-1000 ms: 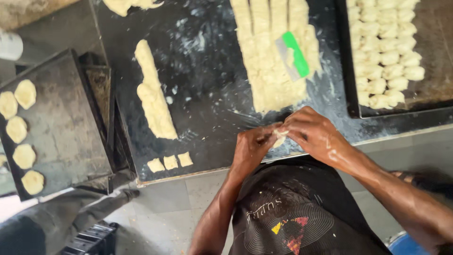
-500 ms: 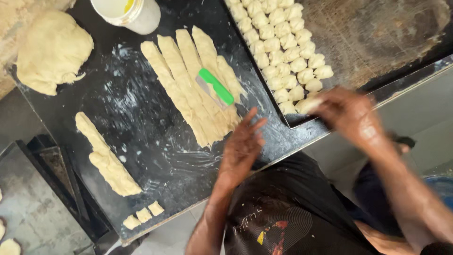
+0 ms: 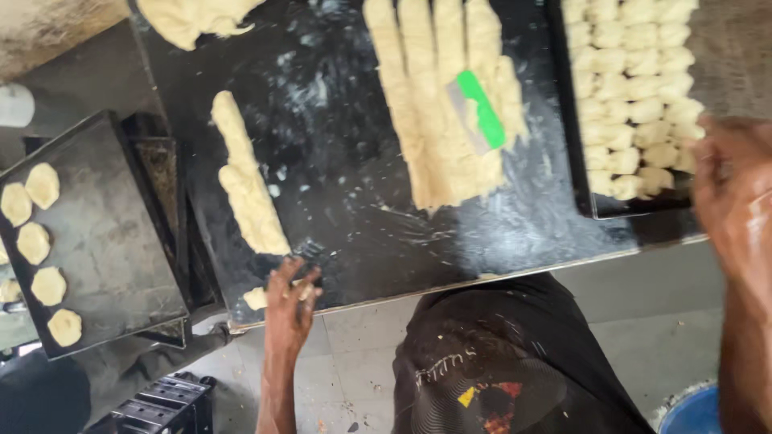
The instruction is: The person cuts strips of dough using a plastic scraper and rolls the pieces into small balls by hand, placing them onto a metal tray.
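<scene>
Where left hand (image 3: 291, 299) rests: small pale dough pieces (image 3: 256, 298).

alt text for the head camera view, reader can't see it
A person's left hand picks at small cut dough pieces at the edge of a floured black board; the right hand hovers by a tray of shaped pieces. A green scraper lies on dough strips.

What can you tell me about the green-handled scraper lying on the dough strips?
The scraper is a small flat tool with a bright green grip along one side and a pale grey blade that looks like metal or plastic. It lies flat and tilted diagonally on top of the row of dough strips, toward their right side, on the dark floured worktop. Only the dough touches it. Neither hand is on it: the left hand is at the worktop's near edge and the right hand is by the tray.
</scene>
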